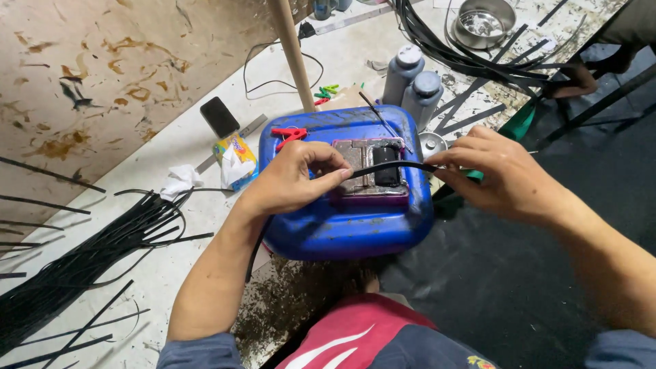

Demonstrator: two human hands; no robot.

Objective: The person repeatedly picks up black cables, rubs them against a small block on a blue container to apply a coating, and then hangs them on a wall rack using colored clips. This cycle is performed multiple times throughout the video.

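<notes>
A blue plastic canister point(342, 225) lies on its side in front of me. On its top rests a flat metal block point(359, 154) with a purple edge and a black pad. A thin black strip point(389, 166) stretches across that block. My left hand point(294, 179) pinches the strip's left end against the block. My right hand point(502, 174) grips the strip's right end just past the canister's edge. The strip is held taut between the two hands.
A pile of black strips point(82, 266) lies at the left on a white board. Two grey bottles point(413, 89), a metal bowl point(482, 24), a phone point(219, 116), a tissue pack point(236, 158), red clips point(290, 133) and a wooden pole point(292, 51) stand behind. Another person's hand point(581, 75) is far right.
</notes>
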